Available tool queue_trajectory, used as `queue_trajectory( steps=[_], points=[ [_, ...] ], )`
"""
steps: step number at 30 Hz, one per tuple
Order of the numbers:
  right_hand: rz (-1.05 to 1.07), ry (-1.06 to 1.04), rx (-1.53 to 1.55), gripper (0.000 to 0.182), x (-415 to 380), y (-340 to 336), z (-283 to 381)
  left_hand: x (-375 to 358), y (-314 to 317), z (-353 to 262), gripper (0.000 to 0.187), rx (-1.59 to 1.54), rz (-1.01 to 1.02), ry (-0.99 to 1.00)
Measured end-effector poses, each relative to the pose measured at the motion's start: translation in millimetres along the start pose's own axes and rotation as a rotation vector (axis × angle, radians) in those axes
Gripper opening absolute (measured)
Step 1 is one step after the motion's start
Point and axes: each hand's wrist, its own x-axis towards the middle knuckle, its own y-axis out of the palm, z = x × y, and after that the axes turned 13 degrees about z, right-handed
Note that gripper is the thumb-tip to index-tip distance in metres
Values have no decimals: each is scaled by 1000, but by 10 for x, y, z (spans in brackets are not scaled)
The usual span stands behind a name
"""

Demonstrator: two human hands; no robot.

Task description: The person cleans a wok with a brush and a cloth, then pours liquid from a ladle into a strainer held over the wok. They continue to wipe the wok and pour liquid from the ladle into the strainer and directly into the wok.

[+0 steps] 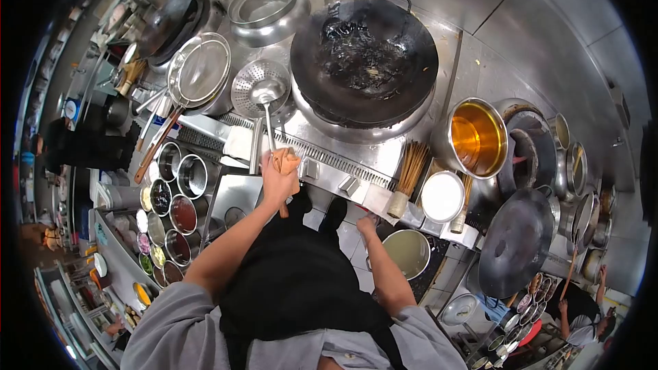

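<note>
My left hand (279, 179) is closed around the handle of a ladle (266, 89); the wooden end of the handle sticks out below my fist. The ladle's bowl lies over a perforated skimmer (243, 89), whose metal handle runs down beside my hand. Low at the stove's front edge, my right hand (368, 225) has its fingers curled, and what they grip is too small to make out. Beyond both hands, a large black wok (363, 68) sits on the burner, its inside dark and glossy with small bits of residue.
Right of the wok stand a pot of amber liquid (469, 137), bamboo brushes (411, 168) and a white round container (442, 196). A second wok (517, 243) leans farther right. Mesh strainers (200, 68) and seasoning pots (184, 214) are at left. A bucket (406, 253) sits below; another person (579, 315) works far right.
</note>
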Motion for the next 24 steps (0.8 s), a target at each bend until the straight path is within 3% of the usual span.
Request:
queue_trajectory(
  steps=[1,2,3,5,6,7,8,9,13,17,20,22,24],
  points=[
    [-19,-39,149,32,-189,-245,146,126,-29,-82,55,-385,286,-197],
    [-39,-77,297,35,-457,-617,367,292,-79,-218,52,-599,370,-279],
    [137,-26,716,37,-1070,-1769,920,482,-113,-401,50,-820,449,-362],
    [-325,172,637,32,-1848,-3048,1518,836,31,-670,50,-1177,504,-459],
    [-600,293,573,32,-1832,-3080,1364,1001,126,-771,53,-1307,485,-475],
    [-888,374,309,42,-1942,-3342,1331,1161,289,-799,55,-1382,525,-584],
    [-782,610,331,57,-1911,-3397,1222,1299,441,-824,59,-1455,566,-689],
    [-781,649,364,60,-1808,-3336,1118,1366,475,-907,46,-1548,556,-754],
    [-686,725,486,70,-1640,-3067,868,1380,607,-1024,32,-1487,266,-863],
    [-928,305,1275,71,-2068,-3336,1283,1320,525,-943,31,-1453,327,-713],
    [-782,-8,1382,70,-2423,-4045,1549,1371,214,-907,34,-1459,431,-719],
    [-742,-50,867,68,-2387,-4793,1510,1390,154,-885,36,-1406,475,-711],
    [-684,-15,323,64,-2296,-5644,1660,1487,225,-939,35,-1470,509,-876]
  ],
)
